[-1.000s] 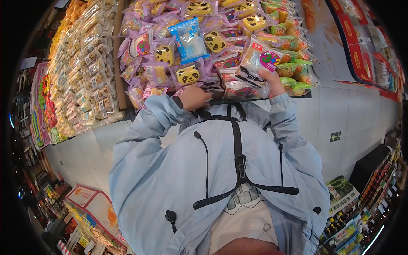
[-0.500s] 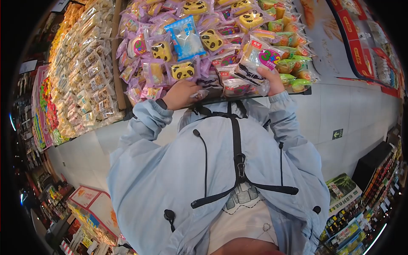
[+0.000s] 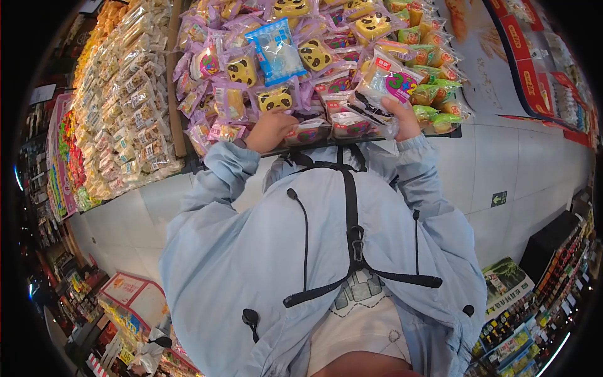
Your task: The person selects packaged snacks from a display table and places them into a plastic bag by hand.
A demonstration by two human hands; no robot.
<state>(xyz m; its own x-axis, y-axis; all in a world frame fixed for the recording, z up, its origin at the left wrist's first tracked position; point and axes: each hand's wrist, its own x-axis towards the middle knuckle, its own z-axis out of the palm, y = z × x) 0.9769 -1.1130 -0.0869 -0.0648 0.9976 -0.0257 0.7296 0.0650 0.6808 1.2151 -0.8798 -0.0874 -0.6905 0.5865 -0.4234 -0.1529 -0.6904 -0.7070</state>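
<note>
- Pale floor tiles (image 3: pixel 515 144) surround our display stand (image 3: pixel 455 132), where one wooden divider (image 3: pixel 175 88) separates clear-wrapped packets (image 3: pixel 135 94) from a mixed heap (image 3: pixel 229 110), presumably to keep the two piles from mingling.
- Our right hand (image 3: pixel 403 118) grasps one "3+2" packet (image 3: pixel 394 83), thumb across its face, other fingers hidden. It tilts at the heap's front right, print towards us, probably propped by what lies beneath.
- Our left hand (image 3: pixel 269 131) touches one front-edge packet (image 3: pixel 309 132) with curled fingers; we cannot tell whether they pinch it. Being at the rim, that packet is likely easiest to reach.
- We count six panda packets (image 3: pixel 275 98) with faces showing, and one blue packet (image 3: pixel 277 53) lying on top of the heap.
- Green-ended packets (image 3: pixel 433 94) line the right side, overlapping too closely for us to count.
</note>
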